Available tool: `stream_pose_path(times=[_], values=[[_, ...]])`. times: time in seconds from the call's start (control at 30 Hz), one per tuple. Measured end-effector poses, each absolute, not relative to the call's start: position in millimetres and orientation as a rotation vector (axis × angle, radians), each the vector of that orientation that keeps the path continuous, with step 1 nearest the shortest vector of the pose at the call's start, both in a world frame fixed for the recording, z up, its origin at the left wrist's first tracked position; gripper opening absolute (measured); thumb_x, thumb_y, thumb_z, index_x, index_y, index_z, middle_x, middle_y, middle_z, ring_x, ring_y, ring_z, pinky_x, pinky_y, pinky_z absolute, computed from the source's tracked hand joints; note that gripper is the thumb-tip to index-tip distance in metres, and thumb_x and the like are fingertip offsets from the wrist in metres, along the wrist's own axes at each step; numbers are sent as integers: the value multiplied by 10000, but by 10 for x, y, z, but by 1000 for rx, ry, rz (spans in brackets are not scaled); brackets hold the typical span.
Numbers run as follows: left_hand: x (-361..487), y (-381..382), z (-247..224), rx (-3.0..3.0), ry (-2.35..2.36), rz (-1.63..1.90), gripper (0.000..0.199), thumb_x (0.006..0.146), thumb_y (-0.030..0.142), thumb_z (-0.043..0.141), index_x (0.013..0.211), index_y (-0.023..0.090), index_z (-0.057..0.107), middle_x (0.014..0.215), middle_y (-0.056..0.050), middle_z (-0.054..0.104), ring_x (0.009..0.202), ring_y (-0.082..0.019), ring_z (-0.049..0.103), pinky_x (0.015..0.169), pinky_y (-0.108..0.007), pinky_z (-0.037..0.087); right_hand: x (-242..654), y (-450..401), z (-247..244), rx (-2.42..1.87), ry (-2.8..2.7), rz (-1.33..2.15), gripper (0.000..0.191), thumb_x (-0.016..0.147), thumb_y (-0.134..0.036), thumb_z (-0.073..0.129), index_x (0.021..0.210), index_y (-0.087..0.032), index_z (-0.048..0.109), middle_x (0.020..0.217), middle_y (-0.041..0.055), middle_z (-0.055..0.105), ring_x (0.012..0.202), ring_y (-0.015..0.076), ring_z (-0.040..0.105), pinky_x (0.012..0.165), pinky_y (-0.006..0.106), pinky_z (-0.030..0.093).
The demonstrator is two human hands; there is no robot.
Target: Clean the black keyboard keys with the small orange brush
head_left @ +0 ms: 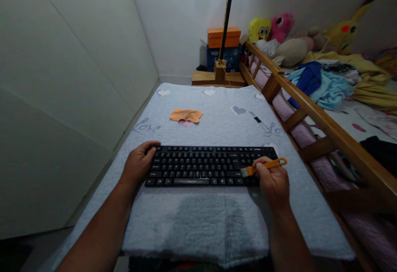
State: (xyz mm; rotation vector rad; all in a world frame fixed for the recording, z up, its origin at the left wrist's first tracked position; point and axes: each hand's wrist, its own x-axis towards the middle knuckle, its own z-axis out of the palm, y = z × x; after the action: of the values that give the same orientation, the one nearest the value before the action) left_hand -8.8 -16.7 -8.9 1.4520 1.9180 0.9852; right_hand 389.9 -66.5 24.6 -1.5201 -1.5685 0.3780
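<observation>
A black keyboard lies flat across the cloth-covered table. Its left end is gripped by my left hand, thumb over the top corner and the other fingers around the edge, partly hidden. In my right hand is a small brush with an orange handle, pinched between thumb and fingers. The brush's pale bristles touch or hover just over the keys near the right shift key; I cannot tell which. Beyond the keyboard rests a crumpled orange cloth. To the far right sits a thin wire tool with a black slider.
A light patterned cloth covers the table. Along the right runs a wooden bed rail, with clothes and plush toys behind it. A dark pole on a wooden base stands at the back, before an orange box. White panels flank the left.
</observation>
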Motion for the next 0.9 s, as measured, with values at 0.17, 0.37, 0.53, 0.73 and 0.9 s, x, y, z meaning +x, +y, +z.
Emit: stream_pose_path(times=[0.17,0.37,0.53,0.73,0.9], values=[[-101,-162,-99,1455,1921,978,448,786,462,564,1078,191,768,982,-75,781,915,-276,702,838,-369,531,3890,-665,174,-1523,-1457,365,276,965,-367,521,824,-211,700,660,11,651,607,198,632,603,322,487],[-85,-172,-80,1448,1921,979,427,784,448,563,1058,193,769,984,-71,781,918,-272,702,839,-360,530,3805,-605,189,-1508,-1518,364,273,975,-378,525,901,-203,722,798,46,726,726,218,684,706,344,528],[-85,-177,-85,1453,1918,984,424,793,448,567,1061,190,772,975,-67,781,898,-264,702,833,-356,532,3808,-614,247,-1499,-1575,363,287,965,-362,505,820,-211,702,706,28,687,661,206,654,669,329,507],[-93,-174,-100,1468,1931,976,432,806,444,559,1081,188,771,1001,-70,783,928,-267,701,833,-356,535,3875,-668,222,-1529,-1579,418,285,931,-319,499,710,-223,651,562,-12,568,531,174,553,567,307,420],[-105,-168,-103,1487,1922,976,431,805,444,557,1080,192,773,998,-69,784,927,-269,703,839,-357,535,3934,-700,148,-1477,-1470,520,296,919,-293,493,645,-228,585,541,-17,498,507,163,495,518,297,367]])
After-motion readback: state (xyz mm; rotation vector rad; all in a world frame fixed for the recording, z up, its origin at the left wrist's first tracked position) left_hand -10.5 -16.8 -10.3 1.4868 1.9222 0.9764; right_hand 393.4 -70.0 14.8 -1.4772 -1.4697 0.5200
